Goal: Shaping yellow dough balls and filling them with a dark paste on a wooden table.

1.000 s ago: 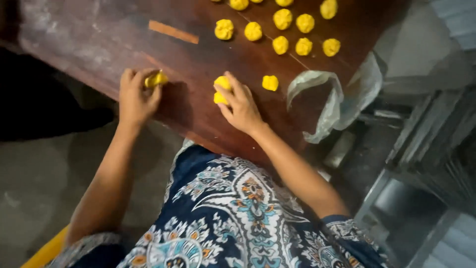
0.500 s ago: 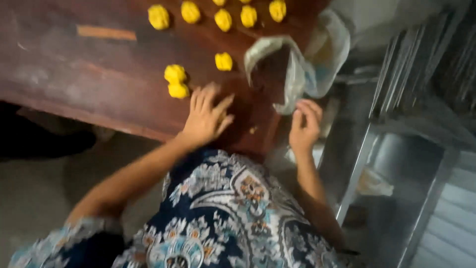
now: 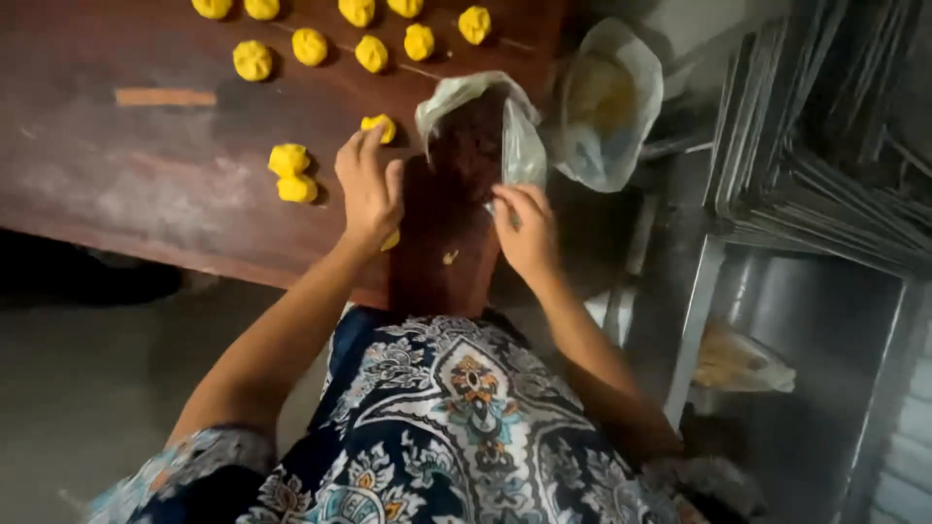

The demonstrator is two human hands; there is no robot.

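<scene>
My left hand [image 3: 369, 189] lies palm down on the dark wooden table [image 3: 146, 194]. A bit of yellow dough [image 3: 390, 241] shows under the heel of its palm, and its fingertips touch a yellow dough ball [image 3: 379, 124]. My right hand [image 3: 524, 228] pinches the lower edge of a clear plastic bag [image 3: 524, 150] that lies open on the table's right end. Two more dough balls [image 3: 291, 173] sit together just left of my left hand.
Several yellow dough balls [image 3: 311, 47] lie in rows along the table's far side. A thin wooden strip [image 3: 165, 97] rests at the left. A second plastic bag [image 3: 607, 107] hangs off the right end. Stacked metal trays [image 3: 835, 184] and a steel rack [image 3: 699, 311] stand at the right.
The view has swung right and closer. My right hand came up from the table's edge and took hold of the plastic bag. My left hand moved up to a dough ball.
</scene>
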